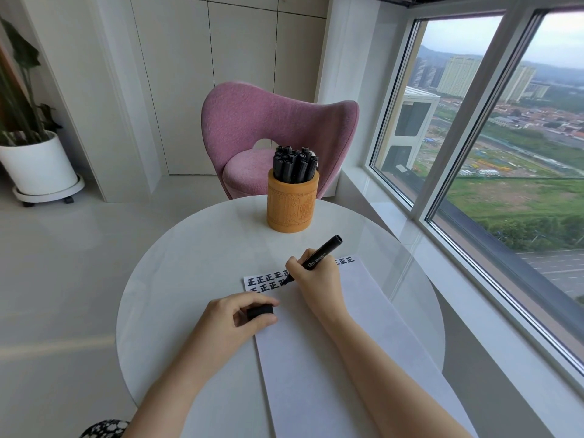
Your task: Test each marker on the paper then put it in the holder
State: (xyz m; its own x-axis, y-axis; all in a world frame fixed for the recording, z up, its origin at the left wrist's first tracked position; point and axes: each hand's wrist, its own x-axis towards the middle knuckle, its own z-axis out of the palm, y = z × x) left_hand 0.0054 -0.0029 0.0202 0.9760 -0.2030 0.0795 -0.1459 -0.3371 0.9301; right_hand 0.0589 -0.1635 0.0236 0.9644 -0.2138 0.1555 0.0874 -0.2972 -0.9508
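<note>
A round white surface (189, 279) is seen across the middle of the frame. A long paper (316, 358) is laid on it from the centre toward the lower right, with black characters (265, 279) written along its upper edge. An orange holder (292, 205), filled with black markers (294, 164), is stood above the paper, apart from it. The right hand (316, 279) is rested on the paper, its grip pinched round an uncapped marker (319, 256) with the tip at the second row. At the paper's left edge, the left hand (234, 314) has its grip closed on the cap (259, 311).
</note>
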